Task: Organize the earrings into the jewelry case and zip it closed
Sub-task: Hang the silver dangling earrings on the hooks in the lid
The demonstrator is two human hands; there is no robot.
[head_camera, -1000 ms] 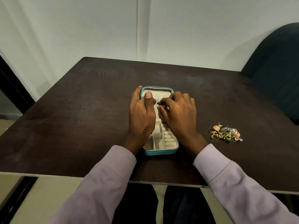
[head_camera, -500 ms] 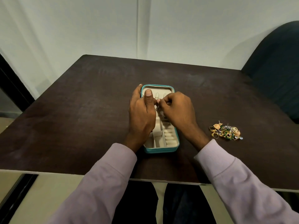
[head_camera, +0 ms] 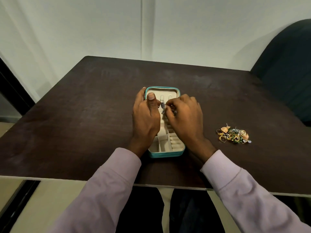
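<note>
Nearest to us we see two lilac sleeves [head_camera: 107, 187] that reach over the front edge of a dark brown table [head_camera: 80, 125]. Under the table edge, dark trousers are visible between the arms.

Just past the cuffs lies the open jewelry case [head_camera: 165, 153], teal outside and cream inside. Its near part has small square compartments and a row of ring rolls; both wrists cover much of its middle, so we cannot see every compartment. To the right of the case, well apart from it, a pile of earrings [head_camera: 234, 135] rests on the table, gold with some green and silver pieces.

The left hand [head_camera: 145, 118] grips the left side of the case: its fingers curl around the outer wall and the thumb lies on the cream lining of the far half. The right hand [head_camera: 184, 115] has its fingers curled and pinches a small silver earring [head_camera: 162, 107] over the far half of the case, just beside the left thumb. We cannot tell if the earring touches the lining.

Farther away stand a pale wall and, at the right, a dark chair back [head_camera: 286, 73].
</note>
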